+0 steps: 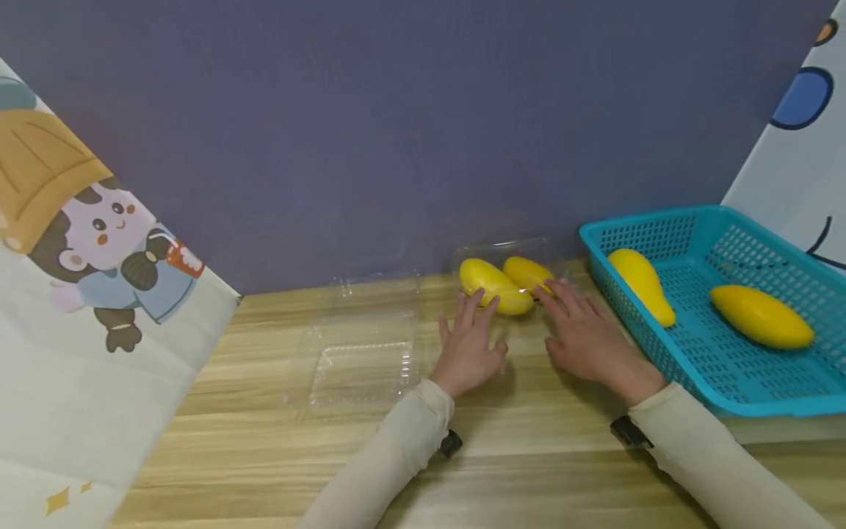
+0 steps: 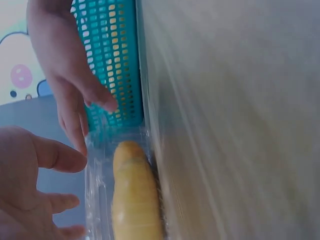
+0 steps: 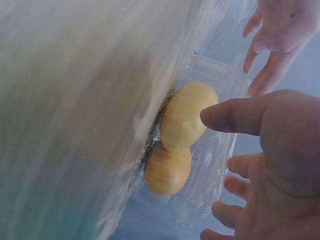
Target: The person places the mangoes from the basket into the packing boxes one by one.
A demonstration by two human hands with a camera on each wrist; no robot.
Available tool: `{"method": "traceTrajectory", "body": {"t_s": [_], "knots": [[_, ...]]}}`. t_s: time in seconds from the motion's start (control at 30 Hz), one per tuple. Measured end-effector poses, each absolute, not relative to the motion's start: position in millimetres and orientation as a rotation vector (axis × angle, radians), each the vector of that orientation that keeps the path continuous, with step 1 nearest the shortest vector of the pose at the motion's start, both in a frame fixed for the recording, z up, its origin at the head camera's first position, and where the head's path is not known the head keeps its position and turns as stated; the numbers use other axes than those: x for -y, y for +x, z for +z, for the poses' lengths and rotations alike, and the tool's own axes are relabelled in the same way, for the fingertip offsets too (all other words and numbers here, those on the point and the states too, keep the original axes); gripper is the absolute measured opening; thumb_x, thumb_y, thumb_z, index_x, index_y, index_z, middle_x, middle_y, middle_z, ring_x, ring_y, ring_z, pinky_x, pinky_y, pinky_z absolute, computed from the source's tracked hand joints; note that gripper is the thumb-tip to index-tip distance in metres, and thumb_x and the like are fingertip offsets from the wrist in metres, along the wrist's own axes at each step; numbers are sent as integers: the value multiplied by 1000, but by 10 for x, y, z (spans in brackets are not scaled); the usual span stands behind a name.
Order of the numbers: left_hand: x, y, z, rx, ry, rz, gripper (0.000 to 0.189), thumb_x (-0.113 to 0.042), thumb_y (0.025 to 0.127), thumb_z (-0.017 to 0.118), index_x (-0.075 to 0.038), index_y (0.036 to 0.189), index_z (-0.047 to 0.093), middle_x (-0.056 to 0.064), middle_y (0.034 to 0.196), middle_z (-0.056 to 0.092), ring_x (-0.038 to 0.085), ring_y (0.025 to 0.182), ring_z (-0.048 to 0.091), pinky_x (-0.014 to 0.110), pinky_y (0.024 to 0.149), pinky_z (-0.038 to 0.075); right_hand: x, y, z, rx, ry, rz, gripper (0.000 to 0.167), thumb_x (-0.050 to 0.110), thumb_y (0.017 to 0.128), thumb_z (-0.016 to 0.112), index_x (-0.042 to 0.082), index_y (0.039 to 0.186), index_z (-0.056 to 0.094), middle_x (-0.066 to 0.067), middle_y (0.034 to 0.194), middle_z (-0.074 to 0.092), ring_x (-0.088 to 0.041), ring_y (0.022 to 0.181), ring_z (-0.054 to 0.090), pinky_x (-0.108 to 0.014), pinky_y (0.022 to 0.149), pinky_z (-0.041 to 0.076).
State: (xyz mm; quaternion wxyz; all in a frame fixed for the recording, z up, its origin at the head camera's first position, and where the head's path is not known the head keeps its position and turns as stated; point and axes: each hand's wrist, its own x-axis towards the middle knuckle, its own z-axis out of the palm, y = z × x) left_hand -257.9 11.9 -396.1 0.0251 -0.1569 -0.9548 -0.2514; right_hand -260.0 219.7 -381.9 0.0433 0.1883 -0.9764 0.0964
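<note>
A clear plastic box [image 1: 502,245] against the back wall has two yellow mangoes inside: a larger mango [image 1: 487,283] in front and a smaller mango [image 1: 525,272] behind it to the right. My left hand [image 1: 468,351] reaches over the box's near left side, its fingers spread and fingertips right at the larger mango's edge in the head view. At the right side is my right hand [image 1: 588,339], its fingers extended to the box's near right corner. In the right wrist view both mangoes, the nearer one [image 3: 189,116] included, lie under clear plastic. Neither hand grips anything.
A turquoise basket [image 1: 681,382] stands at the right, close beside my right hand. It contains a pear-shaped mango [image 1: 640,285] and a longer mango [image 1: 761,316]. An opened clear plastic box [image 1: 360,371] lies left of my left hand on the wood-grain table [image 1: 264,455].
</note>
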Motion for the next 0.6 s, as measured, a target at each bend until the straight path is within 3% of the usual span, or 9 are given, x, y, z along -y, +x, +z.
{"method": "traceTrajectory", "body": {"t_s": [0.13, 0.37, 0.6], "knots": [[-139, -2516, -3940, 2943, -527, -736, 74, -30, 92, 62, -29, 158, 27, 5, 169, 7, 35, 156, 0, 63, 123, 1, -2203, -2587, -3831, 2990, 575, 319, 81, 23, 93, 61, 10, 159, 16, -21, 164, 13, -46, 151, 11, -70, 118, 15], [-63, -2329, -3667, 2915, -580, -769, 67, -30, 94, 56, -28, 156, 31, 5, 168, 11, 32, 156, -2, 59, 125, 1, -2208, -2502, -3770, 2971, 591, 304, 82, 26, 93, 63, 8, 159, 17, -24, 164, 13, -46, 151, 9, -70, 117, 15], [340, -2192, -3372, 2812, -549, -939, 60, -27, 96, 57, -22, 153, 38, 8, 163, 27, 30, 154, 19, 57, 125, 12, -2231, -2313, -3644, 2985, 611, 313, 79, 28, 95, 63, 6, 158, 21, -22, 164, 13, -44, 152, 9, -67, 118, 13]]}}
